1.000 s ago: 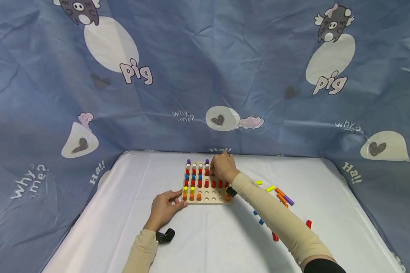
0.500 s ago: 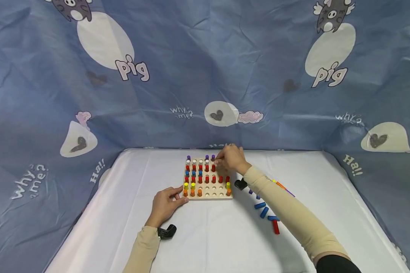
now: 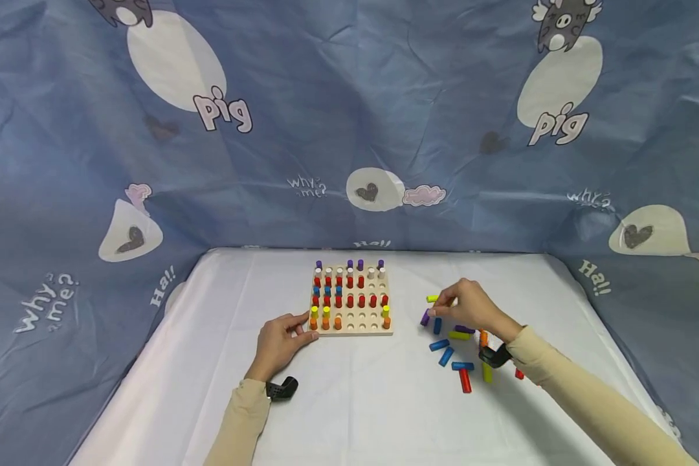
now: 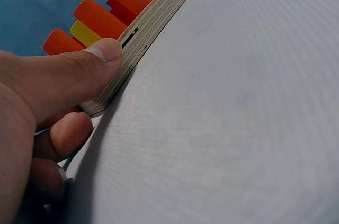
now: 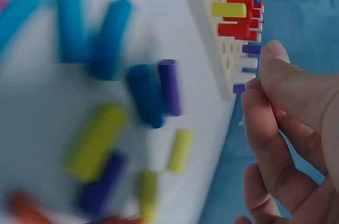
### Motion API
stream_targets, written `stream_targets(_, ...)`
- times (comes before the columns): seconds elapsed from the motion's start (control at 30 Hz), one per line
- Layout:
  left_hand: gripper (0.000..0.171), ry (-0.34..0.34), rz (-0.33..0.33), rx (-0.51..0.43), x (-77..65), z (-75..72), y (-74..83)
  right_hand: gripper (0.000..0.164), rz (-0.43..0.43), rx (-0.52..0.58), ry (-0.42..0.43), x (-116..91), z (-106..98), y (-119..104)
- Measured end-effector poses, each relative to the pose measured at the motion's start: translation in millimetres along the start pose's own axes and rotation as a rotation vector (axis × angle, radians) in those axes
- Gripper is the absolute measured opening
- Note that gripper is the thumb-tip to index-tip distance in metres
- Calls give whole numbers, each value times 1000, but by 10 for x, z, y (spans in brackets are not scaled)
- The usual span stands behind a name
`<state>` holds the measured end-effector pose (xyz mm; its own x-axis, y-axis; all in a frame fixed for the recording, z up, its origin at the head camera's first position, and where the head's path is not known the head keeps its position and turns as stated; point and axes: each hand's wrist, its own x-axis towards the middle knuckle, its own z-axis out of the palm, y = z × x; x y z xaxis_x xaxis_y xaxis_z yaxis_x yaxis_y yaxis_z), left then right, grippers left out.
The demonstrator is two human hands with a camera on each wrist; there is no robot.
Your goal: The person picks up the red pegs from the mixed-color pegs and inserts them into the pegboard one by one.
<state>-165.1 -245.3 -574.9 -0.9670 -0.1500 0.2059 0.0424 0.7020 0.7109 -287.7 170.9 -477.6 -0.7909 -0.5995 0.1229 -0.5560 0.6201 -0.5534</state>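
Observation:
A wooden pegboard (image 3: 355,334) carries rows of upright coloured pegs, with bare holes in several rows. At its front left corner my left hand (image 3: 278,344) grips the edge. In the left wrist view, the thumb (image 4: 103,54) presses the layered front edge and the other fingers curl at the side. To the right, my right hand (image 3: 468,305) hovers low over loose pegs, its fingertips right beside a purple peg (image 3: 424,318). A blue peg (image 3: 437,325) lies just under the fingers. In the right wrist view, thumb and forefinger come near each other with nothing showing between them.
Loose pegs lie scattered on the white cloth (image 3: 373,414) right of the board, among them a red peg (image 3: 465,380), a yellow peg (image 3: 487,373) and several blue ones. Behind the table hangs a blue printed curtain (image 3: 303,129).
My right hand has drawn back from the board's far right part to the loose pegs. Purple and white pegs at the board's back right corner now show. The left hand stays at its corner.

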Motion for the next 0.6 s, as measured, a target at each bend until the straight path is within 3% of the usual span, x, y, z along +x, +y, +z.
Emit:
stream_targets(0.13,53,-15,-9,5,9,19,-1,13,90,-7,28,-439,-70,97)
stream_targets(0.33,53,-2,11,20,-11,1,-1,18,258,-26,113,-980,-14,13)
stream_targets(0.6,52,18,25,32,5,-3,-14,28,298,-85,232,-1341,365,-80)
